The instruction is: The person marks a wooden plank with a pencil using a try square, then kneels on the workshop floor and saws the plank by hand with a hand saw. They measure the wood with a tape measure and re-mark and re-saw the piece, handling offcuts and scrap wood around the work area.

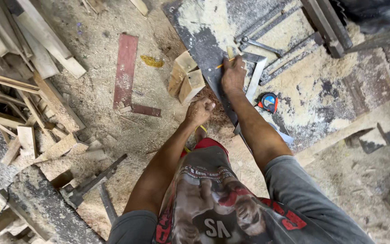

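Note:
My right hand (233,76) rests on a dark, sawdust-covered metal table (204,43) and grips an orange pencil (222,65) whose tip points left. The hand lies over the corner of a steel square (256,76). My left hand (199,111) hangs as a closed fist just off the table's near edge, with nothing visible in it. Two pale wooden blocks (186,77) sit close beyond the left hand, beside the table edge.
A blue and red tape measure (268,101) lies right of my right forearm, and a wrench (260,45) lies further back. A reddish L-shaped bar (126,72) lies on the sawdust floor. Planks and offcuts (28,90) pile up at the left.

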